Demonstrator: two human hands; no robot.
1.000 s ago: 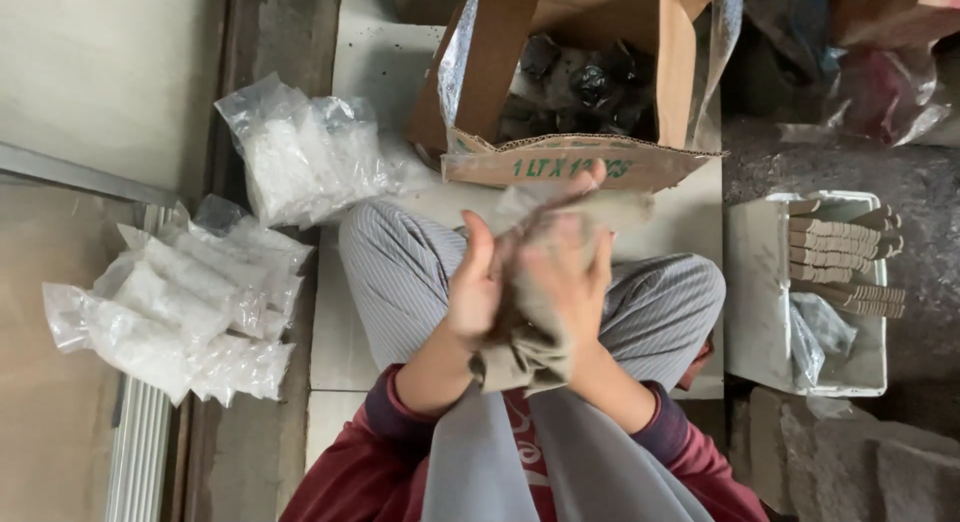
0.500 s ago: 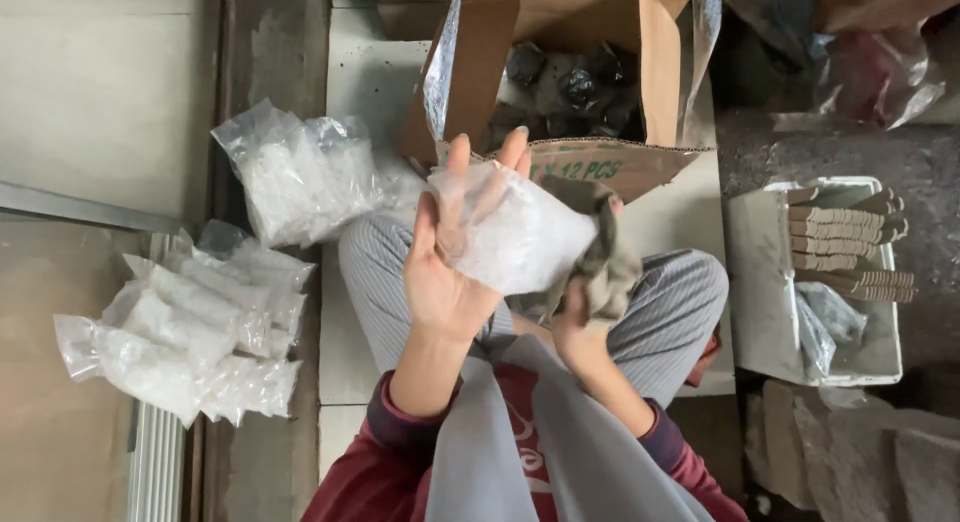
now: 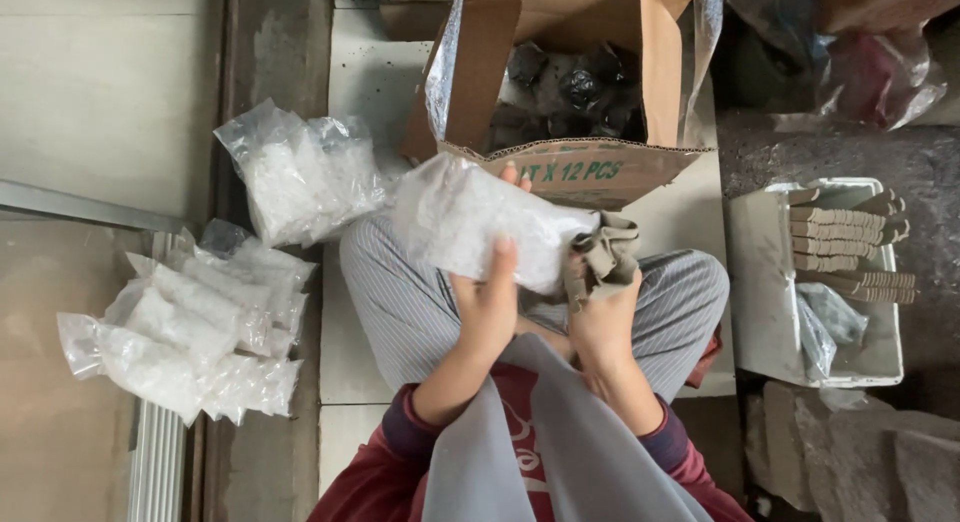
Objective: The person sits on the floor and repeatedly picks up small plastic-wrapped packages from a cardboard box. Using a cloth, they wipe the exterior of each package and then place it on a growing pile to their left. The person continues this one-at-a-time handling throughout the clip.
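Two hands up over the lap, both busy. Left hand (image 3: pixel 487 307) is closed around a clear plastic bag (image 3: pixel 480 222) of white stuff, thumb on the near face, one fingertip showing past the far edge. The bag lies tilted, running up and away to the left of that hand. Right hand (image 3: pixel 600 317) sits just beside the left, fingers curled shut on a bunched tan cloth (image 3: pixel 603 254); the cloth touches the right end of the bag.

Beyond both hands: an open cardboard box (image 3: pixel 600 172), flaps up, dark wrapped items inside, lined with clear film. Far left of the left hand: one loose bag of white stuff (image 3: pixel 300 177) on the floor, and nearer the body a pile of similar bags (image 3: pixel 190 327). Right of the right hand, well apart: a white tray (image 3: pixel 760 282) holding a row of tan pieces (image 3: pixel 845 242) and crumpled clear plastic. Grey apron and striped trousers below the hands.
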